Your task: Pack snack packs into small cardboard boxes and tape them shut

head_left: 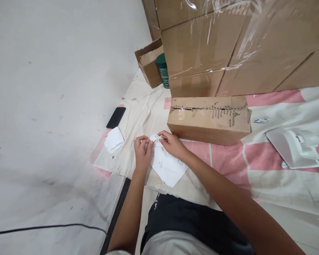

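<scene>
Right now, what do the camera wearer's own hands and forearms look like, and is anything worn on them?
Left hand and right hand are ungloved; the forearms are sleeveless. No watch, bracelet or marking shows; a ring could be too small to tell.

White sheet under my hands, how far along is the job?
Done: the white sheet lies spread on the cloth, with a small blue outline near its right edge. In hand: the fingertips of your left hand and right hand are close together near its top, at something too small to name. Remaining: that handling looks unfinished; whether the white papers by the phone are done or waiting, I can't tell.
</scene>
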Available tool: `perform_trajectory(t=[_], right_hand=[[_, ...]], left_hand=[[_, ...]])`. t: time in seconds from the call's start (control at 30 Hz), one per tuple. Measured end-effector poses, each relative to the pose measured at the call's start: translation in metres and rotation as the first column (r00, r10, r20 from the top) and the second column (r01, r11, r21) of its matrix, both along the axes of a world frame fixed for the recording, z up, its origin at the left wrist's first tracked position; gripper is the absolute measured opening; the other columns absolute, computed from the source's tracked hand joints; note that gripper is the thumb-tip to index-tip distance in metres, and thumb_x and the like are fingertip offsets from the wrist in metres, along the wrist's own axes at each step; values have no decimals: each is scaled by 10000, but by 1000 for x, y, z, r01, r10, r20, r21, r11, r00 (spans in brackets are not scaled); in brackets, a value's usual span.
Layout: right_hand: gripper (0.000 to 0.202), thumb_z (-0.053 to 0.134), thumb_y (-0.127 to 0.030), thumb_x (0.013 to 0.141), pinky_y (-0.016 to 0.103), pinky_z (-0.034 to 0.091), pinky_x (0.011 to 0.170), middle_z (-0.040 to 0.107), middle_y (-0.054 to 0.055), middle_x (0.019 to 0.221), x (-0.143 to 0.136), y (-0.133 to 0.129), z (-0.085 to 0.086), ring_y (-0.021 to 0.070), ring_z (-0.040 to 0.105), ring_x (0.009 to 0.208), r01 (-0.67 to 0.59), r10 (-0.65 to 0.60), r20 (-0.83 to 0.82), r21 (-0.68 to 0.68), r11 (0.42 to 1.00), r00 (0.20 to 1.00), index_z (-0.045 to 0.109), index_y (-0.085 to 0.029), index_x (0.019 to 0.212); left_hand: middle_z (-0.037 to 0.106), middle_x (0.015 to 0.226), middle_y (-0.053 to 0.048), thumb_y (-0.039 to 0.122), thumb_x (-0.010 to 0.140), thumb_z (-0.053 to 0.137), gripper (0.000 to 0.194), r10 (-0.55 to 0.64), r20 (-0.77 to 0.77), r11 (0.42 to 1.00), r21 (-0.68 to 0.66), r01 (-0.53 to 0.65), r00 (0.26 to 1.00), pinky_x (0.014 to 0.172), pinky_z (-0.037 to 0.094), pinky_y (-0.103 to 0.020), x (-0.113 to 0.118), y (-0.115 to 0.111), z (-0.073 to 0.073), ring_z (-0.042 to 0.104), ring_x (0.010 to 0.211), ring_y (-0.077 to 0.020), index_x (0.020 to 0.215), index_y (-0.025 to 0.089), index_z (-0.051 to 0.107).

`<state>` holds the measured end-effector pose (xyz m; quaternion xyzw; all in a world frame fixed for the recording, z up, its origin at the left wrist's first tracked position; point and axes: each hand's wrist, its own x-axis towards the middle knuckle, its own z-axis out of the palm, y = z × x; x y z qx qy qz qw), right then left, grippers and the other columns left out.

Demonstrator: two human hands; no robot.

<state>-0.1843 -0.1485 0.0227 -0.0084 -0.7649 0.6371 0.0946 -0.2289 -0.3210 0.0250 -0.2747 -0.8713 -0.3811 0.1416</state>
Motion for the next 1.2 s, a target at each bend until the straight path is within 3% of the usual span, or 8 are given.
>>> perform_trajectory(t=[0.2, 0.33, 0.47, 0.57, 0.63, 0.77, 1.03, 1.2], right_hand=[[122, 524, -233, 909, 289, 437, 709, 577, -33, 684, -2, -2, -1, 160, 550, 663, 18, -16, 30, -56, 998, 999, 593, -199, 1004], [110, 530, -228, 903, 300, 458, 740, 586, -32, 696, -3, -2, 1, 160, 563, 674, 25, -18, 56, -117, 993, 998, 595, -200, 987], [103, 536, -215, 905, 315, 476, 774, 621, -19, 727, -3, -2, 3, 166, 592, 701, 26, -15, 75, -154, 988, 997, 594, -195, 988], [69, 542, -194, 900, 322, 481, 816, 654, -1, 763, -4, -1, 5, 176, 624, 762, 37, -23, 83, -173, 984, 996, 593, -195, 947], [55, 540, -189, 896, 320, 483, 811, 671, 10, 783, -4, -1, 5, 181, 635, 783, 31, -15, 83, -191, 981, 996, 592, -195, 915], [48, 554, -224, 883, 309, 479, 756, 662, 6, 770, -5, 1, 7, 177, 628, 757, 45, -22, 96, -245, 968, 995, 576, -193, 853], [144, 605, -295, 854, 317, 481, 778, 693, 32, 827, -5, 6, 11, 193, 638, 825, 5, 27, 86, -351, 936, 996, 658, -169, 806], [123, 614, -190, 801, 335, 499, 846, 744, 46, 886, -5, 9, 13, 213, 672, 898, 29, 37, 163, -382, 924, 986, 729, -162, 835]], left_hand=[[580, 1078, -82, 290, 907, 609, 158, 53, -14, 998, 27, -53, 998, 1001, 424, -434, -1, 2, 2, 540, 1086, -244, 771, 212, 587], [559, 1114, -86, 301, 849, 685, 109, 73, -35, 997, -17, -73, 997, 1047, 408, -455, -1, 3, 2, 537, 1141, -259, 839, 215, 618], [559, 1106, -83, 311, 907, 610, 122, 82, -68, 997, 16, -81, 994, 1034, 426, -447, 1, 2, 3, 543, 1130, -254, 833, 218, 641], [573, 1088, -86, 313, 940, 555, 160, 104, -94, 993, 68, -98, 990, 1019, 443, -436, -2, 2, 11, 558, 1117, -249, 841, 215, 633], [595, 1082, -86, 324, 946, 550, 157, 71, -112, 997, 50, -65, 991, 1018, 443, -431, -7, 3, 20, 579, 1102, -244, 894, 216, 652], [657, 1088, -81, 329, 924, 596, 164, -121, -190, 991, -84, 107, 974, 1002, 426, -438, -21, 5, 30, 605, 1059, -246, 994, 237, 713], [665, 1215, -99, 424, 840, 732, 249, -54, -367, 984, -175, -12, 928, 1006, 385, -469, -16, 8, 14, 550, 1115, -302, 1049, 292, 763], [705, 1134, -85, 397, 840, 748, 224, -84, -462, 972, -234, -31, 883, 947, 395, -431, -11, 16, 15, 583, 1052, -277, 1036, 288, 761]])
